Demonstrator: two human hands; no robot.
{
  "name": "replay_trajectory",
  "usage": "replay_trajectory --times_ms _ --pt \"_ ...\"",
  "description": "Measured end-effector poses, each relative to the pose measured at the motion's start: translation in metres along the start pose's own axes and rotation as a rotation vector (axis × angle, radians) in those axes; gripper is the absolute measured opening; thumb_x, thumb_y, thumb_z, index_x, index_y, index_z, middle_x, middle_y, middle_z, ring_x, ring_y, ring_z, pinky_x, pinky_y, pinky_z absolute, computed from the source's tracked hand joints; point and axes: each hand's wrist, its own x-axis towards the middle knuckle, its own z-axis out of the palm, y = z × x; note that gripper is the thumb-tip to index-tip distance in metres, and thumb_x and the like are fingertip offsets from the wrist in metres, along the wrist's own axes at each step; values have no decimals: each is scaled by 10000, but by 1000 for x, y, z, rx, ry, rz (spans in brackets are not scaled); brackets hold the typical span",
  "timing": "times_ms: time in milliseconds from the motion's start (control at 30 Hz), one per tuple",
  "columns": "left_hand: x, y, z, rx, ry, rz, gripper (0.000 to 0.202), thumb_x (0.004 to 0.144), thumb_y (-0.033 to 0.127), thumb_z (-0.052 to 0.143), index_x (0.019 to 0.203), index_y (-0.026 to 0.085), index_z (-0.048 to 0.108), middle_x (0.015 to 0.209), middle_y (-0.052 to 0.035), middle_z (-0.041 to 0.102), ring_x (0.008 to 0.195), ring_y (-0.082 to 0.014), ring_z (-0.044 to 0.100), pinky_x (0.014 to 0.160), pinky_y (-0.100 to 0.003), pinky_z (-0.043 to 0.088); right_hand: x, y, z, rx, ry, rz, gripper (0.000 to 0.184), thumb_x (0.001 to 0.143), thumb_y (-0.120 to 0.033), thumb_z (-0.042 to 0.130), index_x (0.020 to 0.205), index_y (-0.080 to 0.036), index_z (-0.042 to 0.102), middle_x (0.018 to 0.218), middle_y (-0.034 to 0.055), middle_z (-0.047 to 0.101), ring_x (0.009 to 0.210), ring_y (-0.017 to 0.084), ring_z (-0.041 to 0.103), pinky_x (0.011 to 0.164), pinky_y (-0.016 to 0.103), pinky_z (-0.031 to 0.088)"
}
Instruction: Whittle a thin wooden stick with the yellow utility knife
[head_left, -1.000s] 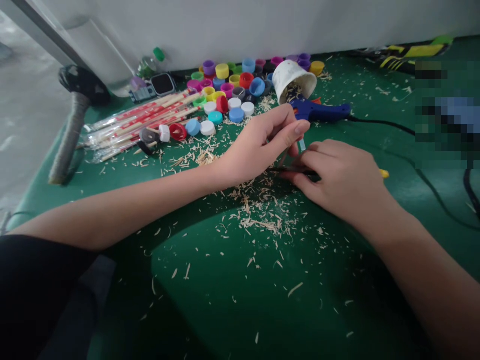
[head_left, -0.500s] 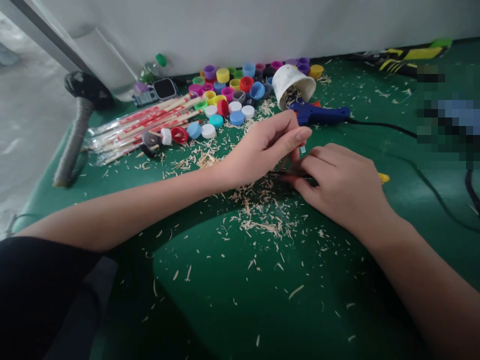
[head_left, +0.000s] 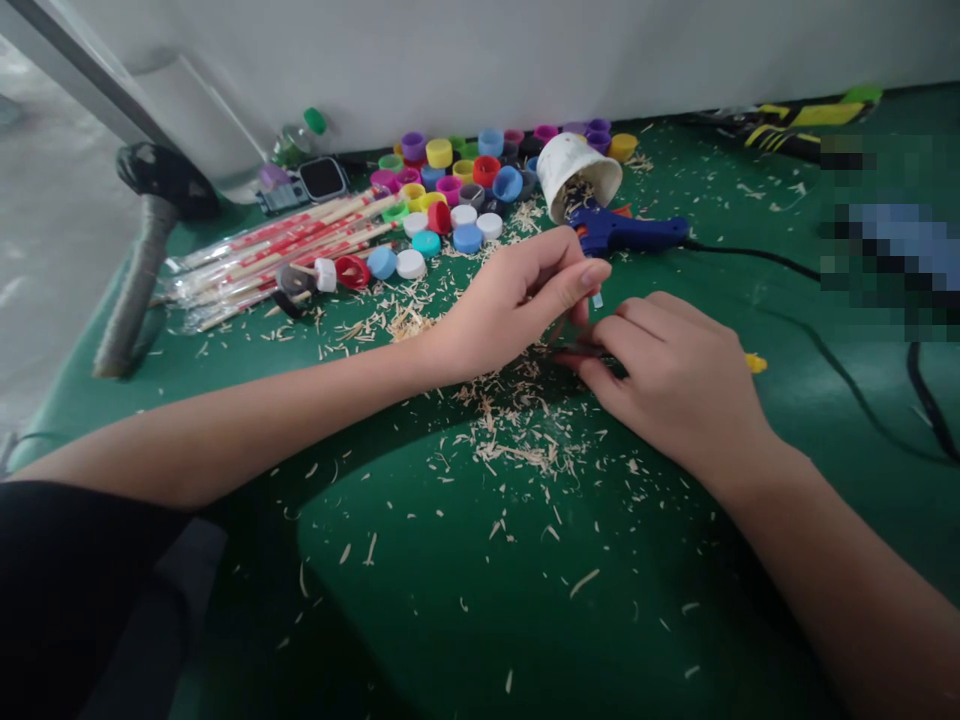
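Note:
My left hand (head_left: 517, 300) and my right hand (head_left: 675, 375) meet over the green table (head_left: 465, 560). The left hand's fingers are pinched round a small pale piece that shows just below its fingertips. The right hand is closed on a thin dark tool with a yellow end (head_left: 756, 363) sticking out to the right. Wood shavings (head_left: 517, 430) lie in a heap right under both hands. What the tool's tip touches is hidden by the fingers.
A blue glue gun (head_left: 630, 232) with a black cord lies just beyond the hands, next to a tipped white cup (head_left: 574, 170). Several coloured bottle caps (head_left: 450, 190) and wrapped chopsticks (head_left: 277, 245) lie at the back left. A hammer (head_left: 142, 250) lies at the table's left edge.
Both hands keep their grip and stay together. The view has shifted slightly, so everything sits a little further left and lower than before.

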Motion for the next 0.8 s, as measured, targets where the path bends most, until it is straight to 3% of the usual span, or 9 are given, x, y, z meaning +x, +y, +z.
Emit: replay_trajectory --times_ms 167,333,533,800 --pt "-1 1 1 2 15 26 275 969 340 428 736 197 447 677 -4 615 623 -84 581 548 -240 447 1 1 1 -5 7 -11 236 925 -281 470 760 -174 601 698 50 537 703 185 463 576 318 301" --pt "-2 10 1 81 -34 2 283 967 354 426 740 187 454 705 3 636 652 -87 598 601 -248 466 4 2 5 70 -84 21 218 907 -320 508 848 -161 645 773 68 609 739 200 513 547 323 274" --pt "-3 9 1 -7 -46 -48 287 983 363 385 770 186 462 701 5 627 620 -63 575 589 -215 479 2 0 4 24 -68 8 259 928 -320 470 802 -162 632 720 60 590 730 197 519 536 320 247" --pt "0 -3 -9 164 -72 89 257 998 301 330 812 204 477 734 -18 614 645 -89 583 603 -244 470 1 3 1 6 -52 -11 246 927 -321 463 781 -187 609 708 53 563 729 193 492 551 314 265"
